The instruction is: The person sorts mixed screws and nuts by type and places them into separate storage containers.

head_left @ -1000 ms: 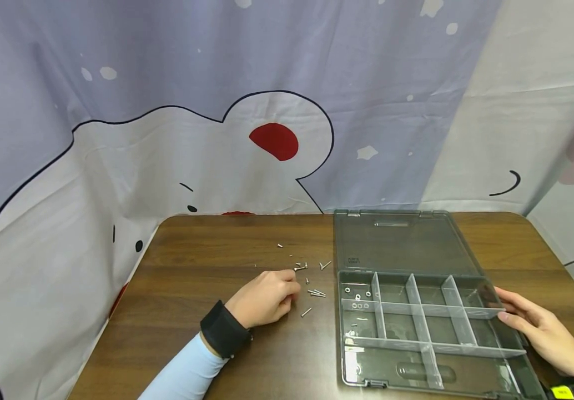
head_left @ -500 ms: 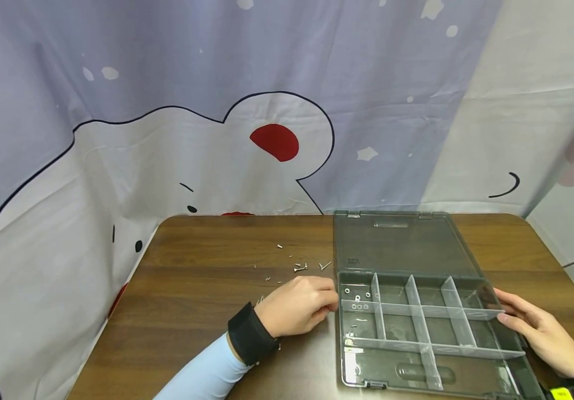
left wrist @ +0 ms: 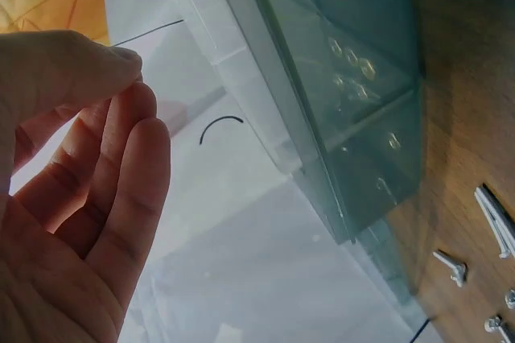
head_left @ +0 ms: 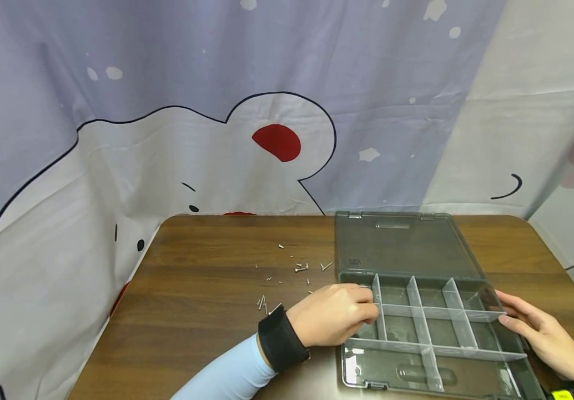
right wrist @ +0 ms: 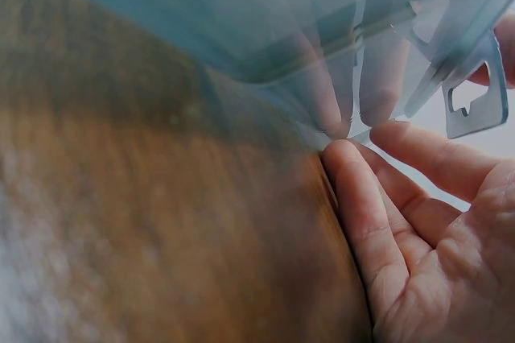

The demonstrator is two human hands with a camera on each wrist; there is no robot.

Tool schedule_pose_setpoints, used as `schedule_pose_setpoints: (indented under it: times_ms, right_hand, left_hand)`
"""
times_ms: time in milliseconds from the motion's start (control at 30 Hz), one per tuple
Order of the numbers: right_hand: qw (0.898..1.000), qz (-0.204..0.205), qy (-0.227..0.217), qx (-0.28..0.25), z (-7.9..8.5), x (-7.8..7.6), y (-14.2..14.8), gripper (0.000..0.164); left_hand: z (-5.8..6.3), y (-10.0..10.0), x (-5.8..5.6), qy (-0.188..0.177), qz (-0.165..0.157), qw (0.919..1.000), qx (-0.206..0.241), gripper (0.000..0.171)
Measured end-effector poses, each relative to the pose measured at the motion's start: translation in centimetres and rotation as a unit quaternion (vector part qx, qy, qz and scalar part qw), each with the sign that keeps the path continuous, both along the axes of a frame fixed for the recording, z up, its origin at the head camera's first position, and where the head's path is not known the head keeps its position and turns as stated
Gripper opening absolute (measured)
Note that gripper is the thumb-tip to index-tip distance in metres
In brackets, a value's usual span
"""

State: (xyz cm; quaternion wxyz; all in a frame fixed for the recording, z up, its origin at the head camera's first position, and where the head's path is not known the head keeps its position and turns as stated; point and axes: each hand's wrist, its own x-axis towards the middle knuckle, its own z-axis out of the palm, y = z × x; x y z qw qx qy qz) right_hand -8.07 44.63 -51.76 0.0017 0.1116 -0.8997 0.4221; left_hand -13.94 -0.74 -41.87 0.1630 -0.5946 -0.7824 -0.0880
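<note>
A grey see-through plastic organizer box (head_left: 387, 362) lies on the table with its lid (head_left: 397, 244) folded back. My left hand (head_left: 334, 314) is over its left compartments, wrist in a black band. In the left wrist view, the thumb (left wrist: 96, 69) and index fingertip pinch together on a tiny piece, mostly hidden by the fingertips. Small nuts (left wrist: 354, 57) show through the wall of the box. At the right end, my right hand (head_left: 542, 328) rests its fingertips against the box's side; the right wrist view shows relaxed fingers (right wrist: 362, 198) touching the clear wall.
Several loose screws (head_left: 301, 269) lie on the brown table (head_left: 202, 255) left of the box, more of them (head_left: 262, 303) near the left wrist. Clear dividers (head_left: 419, 316) split the box into compartments. A patterned curtain (head_left: 167, 161) hangs behind the table.
My left hand has moved right, from among the loose screws to over the left compartments of the box, uncovering several screws. The right hand has stayed on the box's side.
</note>
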Motion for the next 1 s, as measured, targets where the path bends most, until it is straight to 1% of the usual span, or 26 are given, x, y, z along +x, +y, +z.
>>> schedule_pose_setpoints:
  times_ms: [200,333,367,400,467,533,567,633,700,800,1000]
  right_hand:
    - [1.0,0.0,-0.002,0.0,-0.1,0.0,0.1,0.054]
    - [1.0,-0.011,-0.006,0.004,-0.1,0.1,0.0,0.054]
    - [1.0,-0.012,-0.009,0.005,-0.1,0.1,0.0,0.054]
    - [1.0,-0.013,-0.01,0.006,0.0,0.2,0.0,0.054]
    - [1.0,-0.018,-0.013,0.011,0.0,0.2,0.0,0.054]
    - [1.0,-0.014,-0.013,0.011,0.0,0.2,0.0,0.054]
    - [1.0,-0.012,-0.012,0.011,0.0,0.2,0.0,0.054]
    - [1.0,-0.012,-0.007,0.009,0.0,0.2,0.0,0.053]
    - [1.0,-0.009,-0.002,0.007,0.0,0.2,0.0,0.052]
    - [1.0,-0.012,-0.002,0.01,0.0,0.2,0.0,0.053]
    - [1.0,-0.01,-0.003,0.006,0.0,0.1,-0.1,0.053]
  left_hand:
    - [0.1,0.2,0.2,-0.003,-0.001,1.0,-0.003,0.012]
    - [0.1,0.1,0.3,-0.01,0.001,0.9999,-0.004,0.009]
    - [0.1,0.1,0.3,-0.013,0.008,0.9998,-0.011,0.015]
    - [0.0,0.1,0.4,-0.017,0.018,0.9995,-0.021,0.031]
    - [-0.2,0.0,0.6,-0.028,0.046,0.9976,-0.044,0.073]
    - [-0.4,-0.1,0.9,-0.04,0.076,0.9939,-0.069,0.111]
    - [-0.5,-0.2,1.0,-0.045,0.09,0.9917,-0.081,0.122]
    - [-0.8,-0.4,1.2,-0.055,0.105,0.9891,-0.088,0.124]
    - [-0.9,-0.7,1.3,-0.061,0.11,0.9878,-0.093,0.124]
    - [-1.1,-1.3,1.4,-0.069,0.111,0.9869,-0.095,0.123]
    - [-1.5,-2.9,1.1,-0.076,0.111,0.9866,-0.093,0.12]
